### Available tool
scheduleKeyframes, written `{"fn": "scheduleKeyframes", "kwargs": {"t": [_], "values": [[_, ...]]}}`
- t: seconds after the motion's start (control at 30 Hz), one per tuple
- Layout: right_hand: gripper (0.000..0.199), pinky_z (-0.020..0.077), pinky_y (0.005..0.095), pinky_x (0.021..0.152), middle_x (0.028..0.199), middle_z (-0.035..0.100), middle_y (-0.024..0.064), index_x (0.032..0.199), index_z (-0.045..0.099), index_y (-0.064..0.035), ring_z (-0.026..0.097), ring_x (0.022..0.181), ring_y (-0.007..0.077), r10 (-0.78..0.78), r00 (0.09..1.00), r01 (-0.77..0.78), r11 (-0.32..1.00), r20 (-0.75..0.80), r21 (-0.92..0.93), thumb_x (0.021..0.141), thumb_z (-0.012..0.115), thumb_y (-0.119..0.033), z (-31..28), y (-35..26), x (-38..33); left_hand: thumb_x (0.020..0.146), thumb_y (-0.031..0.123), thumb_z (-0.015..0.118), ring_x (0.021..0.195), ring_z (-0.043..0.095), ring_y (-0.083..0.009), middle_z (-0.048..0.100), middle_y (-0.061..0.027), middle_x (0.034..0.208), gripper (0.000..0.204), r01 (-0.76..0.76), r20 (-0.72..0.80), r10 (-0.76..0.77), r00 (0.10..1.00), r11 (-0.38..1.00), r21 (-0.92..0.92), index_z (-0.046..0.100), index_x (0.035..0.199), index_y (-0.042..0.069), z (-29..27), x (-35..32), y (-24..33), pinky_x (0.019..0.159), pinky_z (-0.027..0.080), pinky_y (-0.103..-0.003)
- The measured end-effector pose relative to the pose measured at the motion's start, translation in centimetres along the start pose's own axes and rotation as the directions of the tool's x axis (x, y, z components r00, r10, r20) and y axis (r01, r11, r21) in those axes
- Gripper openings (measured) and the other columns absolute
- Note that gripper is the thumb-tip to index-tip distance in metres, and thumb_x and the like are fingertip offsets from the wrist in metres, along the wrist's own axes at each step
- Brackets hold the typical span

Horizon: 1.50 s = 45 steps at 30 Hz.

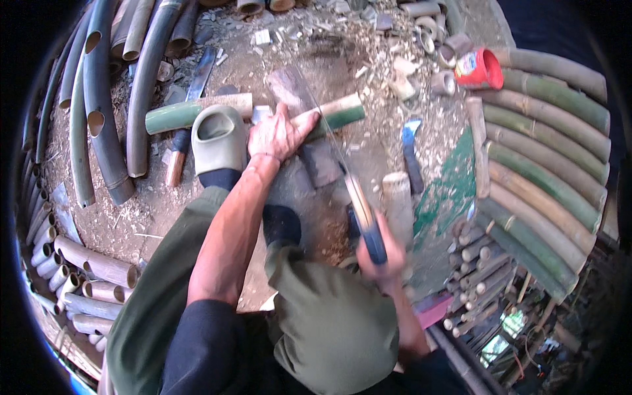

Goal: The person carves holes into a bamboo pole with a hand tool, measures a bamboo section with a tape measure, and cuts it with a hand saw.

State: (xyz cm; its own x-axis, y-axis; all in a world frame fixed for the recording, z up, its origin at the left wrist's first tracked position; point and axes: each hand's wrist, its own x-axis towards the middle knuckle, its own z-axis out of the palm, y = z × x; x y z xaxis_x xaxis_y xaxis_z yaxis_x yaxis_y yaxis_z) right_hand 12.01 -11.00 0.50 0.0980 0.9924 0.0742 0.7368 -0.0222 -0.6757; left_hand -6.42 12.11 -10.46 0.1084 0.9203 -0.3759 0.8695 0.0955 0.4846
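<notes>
My left hand [270, 135] presses down on a short green bamboo piece [345, 113], its fingers around the near end. In my right hand [388, 253] is a handsaw [359, 204], gripped by its pale and dark handle. Its thin blade reaches up across the bamboo just right of my left fingers. Dark wooden blocks [321, 161] lie beneath the bamboo. Another bamboo length [172, 118] lies to the left, against my shoe [219, 141].
Long bamboo poles [99, 99] lie at the left, with cut tubes [95, 260] below them. Split bamboo [540, 145] lines the right, near a red container [484, 69]. A blue-tipped tool [412, 155] and a wooden-handled blade [178, 155] lie on the chip-strewn ground.
</notes>
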Motion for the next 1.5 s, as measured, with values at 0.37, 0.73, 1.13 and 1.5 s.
{"fn": "scheduleKeyframes", "kwargs": {"t": [0.37,0.73,1.13,1.5], "values": [[0.059,0.0533,0.0317,0.061,0.082,0.067,0.0141,0.133,0.053,0.0036,0.066,0.064,0.0191,0.095,0.995,-0.091,0.99,-0.03,0.104,0.076,0.067,-0.004,1.9,-0.6,3.7,0.085,0.076,0.041,0.089,0.068,-0.0419,0.069,-0.0288,0.09,0.081,-0.022,0.008,0.022,1.0,1.0,0.01,0.057,0.106,-0.001,0.5,0.4,1.7,0.081,0.054,-0.049],[0.062,0.0483,0.0315,0.053,0.075,0.065,0.0116,0.13,0.055,0.0059,0.058,0.052,0.02,0.036,0.998,-0.034,0.998,-0.042,0.056,0.07,0.065,-0.003,-0.1,0.7,-1.4,0.089,0.069,0.043,0.093,0.066,-0.0451,0.067,-0.0303,0.095,0.071,-0.002,-0.048,0.005,0.999,0.999,0.05,0.056,0.108,0.001,1.9,-0.9,1.9,0.084,0.05,-0.053],[0.062,0.0524,0.031,0.056,0.076,0.067,0.0134,0.132,0.054,0.006,0.064,0.057,0.0184,0.018,1.0,-0.02,0.998,0.023,0.065,0.071,0.064,-0.002,-2.6,0.7,-2.5,0.089,0.07,0.04,0.095,0.065,-0.0455,0.067,-0.0304,0.095,0.074,0.016,-0.021,-0.015,1.0,0.999,0.042,0.056,0.106,0.001,0.6,0.1,2.5,0.085,0.05,-0.053],[0.061,0.0556,0.0325,0.069,0.102,0.069,0.0235,0.131,0.051,0.0111,0.071,0.078,0.0263,0.044,0.995,-0.045,0.999,0.088,0.007,0.073,0.062,-0.002,-5.4,0.3,-7.2,0.09,0.07,0.041,0.096,0.065,-0.045,0.067,-0.031,0.097,0.073,0.031,-0.037,-0.031,0.999,0.999,0.009,0.057,0.106,0.001,-0.1,1.4,1.8,0.085,0.05,-0.052]]}}
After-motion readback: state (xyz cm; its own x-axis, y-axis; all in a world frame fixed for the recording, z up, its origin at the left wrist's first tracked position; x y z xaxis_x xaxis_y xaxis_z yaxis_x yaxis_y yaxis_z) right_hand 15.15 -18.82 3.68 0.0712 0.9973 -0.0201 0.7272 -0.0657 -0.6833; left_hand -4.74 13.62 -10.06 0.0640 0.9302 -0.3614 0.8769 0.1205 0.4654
